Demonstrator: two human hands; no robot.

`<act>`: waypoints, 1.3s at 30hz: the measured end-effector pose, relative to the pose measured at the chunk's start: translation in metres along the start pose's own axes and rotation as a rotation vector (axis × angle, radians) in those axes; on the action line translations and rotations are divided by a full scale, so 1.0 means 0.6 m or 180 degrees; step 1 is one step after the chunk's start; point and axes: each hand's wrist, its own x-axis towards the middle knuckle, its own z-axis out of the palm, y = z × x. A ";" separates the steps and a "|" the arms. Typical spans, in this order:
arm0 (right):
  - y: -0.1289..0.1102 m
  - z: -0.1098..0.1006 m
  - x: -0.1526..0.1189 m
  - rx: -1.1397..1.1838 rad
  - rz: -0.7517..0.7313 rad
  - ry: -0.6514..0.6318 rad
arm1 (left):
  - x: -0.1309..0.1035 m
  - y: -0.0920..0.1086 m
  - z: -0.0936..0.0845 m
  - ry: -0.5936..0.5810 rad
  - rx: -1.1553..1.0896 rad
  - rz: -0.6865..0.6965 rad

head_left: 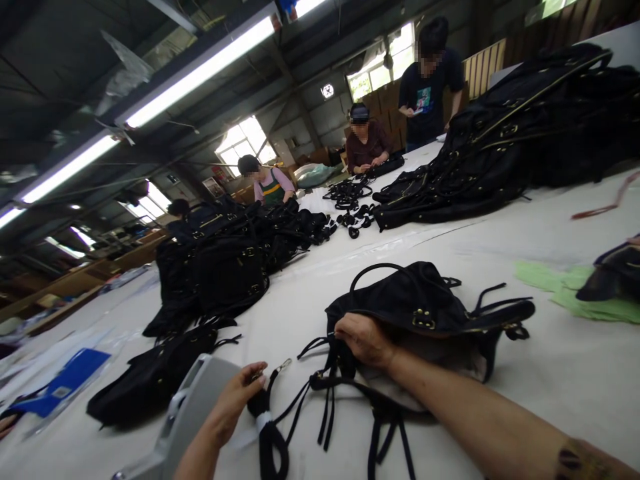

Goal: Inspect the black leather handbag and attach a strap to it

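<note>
A black bag (400,300) lies on its side on the white table, its opening toward me, with a round handle, thin cords and brass fittings. My right hand (364,339) has its fingers closed on the bag's edge at the left end of the opening. Left of the bag, my left hand (243,390) pinches the top of a bundled black strap (273,443). A white band wraps the strap, and a metal clip (285,365) sticks out beside my fingertips.
A grey plastic object (197,400) stands left of my left hand. Black bags (220,267) are piled at the left, more (490,153) at the back right. Green cloth (575,290) lies right. Several people work across the table (310,287).
</note>
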 end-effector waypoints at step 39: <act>-0.004 -0.008 0.008 0.0158 0.0200 0.0155 | -0.012 0.209 0.207 0.1586 0.0003 0.1495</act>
